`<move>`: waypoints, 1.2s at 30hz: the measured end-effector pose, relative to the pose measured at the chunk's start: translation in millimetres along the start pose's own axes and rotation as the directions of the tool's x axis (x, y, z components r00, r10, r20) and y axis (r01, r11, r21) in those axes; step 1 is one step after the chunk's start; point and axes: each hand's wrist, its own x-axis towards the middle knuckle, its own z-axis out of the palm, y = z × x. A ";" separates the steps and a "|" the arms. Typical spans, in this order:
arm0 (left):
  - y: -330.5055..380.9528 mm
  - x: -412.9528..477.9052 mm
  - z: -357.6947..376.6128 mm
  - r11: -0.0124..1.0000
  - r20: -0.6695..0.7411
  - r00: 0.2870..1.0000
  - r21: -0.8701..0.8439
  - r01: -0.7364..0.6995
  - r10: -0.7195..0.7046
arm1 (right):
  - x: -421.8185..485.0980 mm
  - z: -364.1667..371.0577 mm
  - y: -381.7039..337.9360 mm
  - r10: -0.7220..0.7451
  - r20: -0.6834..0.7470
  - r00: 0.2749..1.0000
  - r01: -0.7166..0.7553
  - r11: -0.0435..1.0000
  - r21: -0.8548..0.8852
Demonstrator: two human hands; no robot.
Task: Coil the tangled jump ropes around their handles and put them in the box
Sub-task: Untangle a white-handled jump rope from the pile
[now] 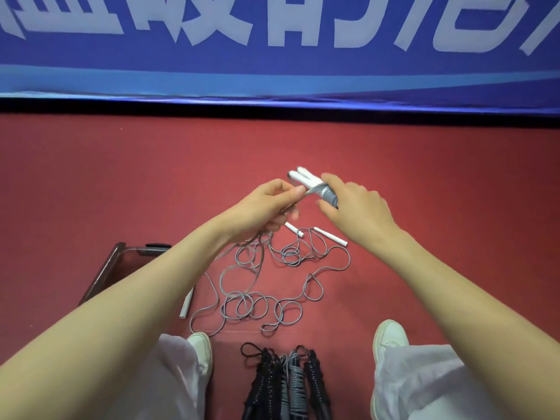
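From the head view, looking down, the hands meet just above centre. The right hand (357,207) is clenched round a pair of white handles (303,178) that point to 11 o'clock. A few turns of gray rope (328,194) are already wrapped round them. The left hand (266,204), at 9 o'clock of the handles, pinches the same rope between thumb and fingers, and the strand runs taut across to the wrap. From that hand the rope drops toward 6 o'clock into a loose tangle (272,298) on the red floor (424,183).

Three more handles lie on the floor among the loops. Two of them (294,229) (331,237) sit just below the hands, and a third (186,304) lies at 8 o'clock beside the left forearm. I cannot tell which loops belong to which rope.

At 6 o'clock, between the two white shoes (201,347), lie finished bundles (291,380) of black and gray rope wound tightly round their handles. I cannot tell whether they rest in a container.

The box (104,271) is at 8 o'clock, mostly hidden behind the left forearm, and its contents are not visible.

By my judgement the task is past its early part. Several ropes are coiled, this one has only its first turns on, and most of its length is left to wind. At least one more rope appears to wait on the floor.
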 end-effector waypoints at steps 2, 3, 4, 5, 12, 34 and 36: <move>3.0 0.4 2.3 0.995 0.087 0.993 -0.049 0.087 -0.082 | 0.7 -0.2 -0.2 -0.029 -0.136 0.990 0.032 0.999 0.018; 3.4 0.3 2.8 0.991 0.125 0.988 -0.092 0.097 -0.085 | 1.6 0.4 0.5 -0.033 -0.181 0.983 0.041 0.998 0.046; 3.7 0.0 2.8 0.985 0.142 0.987 -0.147 0.094 -0.073 | 2.3 0.5 1.1 -0.026 -0.216 0.976 0.043 0.996 0.075; 3.6 0.5 2.8 0.980 0.130 0.990 -0.183 0.080 -0.057 | 3.1 0.9 1.8 -0.013 -0.244 0.970 0.040 0.993 0.108; -0.4 2.2 12.9 0.978 -0.242 0.949 0.000 -0.209 0.203 | 3.6 -0.2 -3.7 0.050 -0.302 0.952 0.065 0.931 0.360; 7.3 -7.0 6.7 0.912 -0.062 0.923 0.194 -0.362 0.379 | 2.4 -8.7 -13.1 -0.095 0.136 0.986 -0.132 0.053 0.990; 6.7 -9.2 0.0 0.915 0.013 0.946 0.250 -0.315 0.323 | 2.1 -10.6 -11.0 -0.104 0.185 0.977 -0.186 0.004 0.983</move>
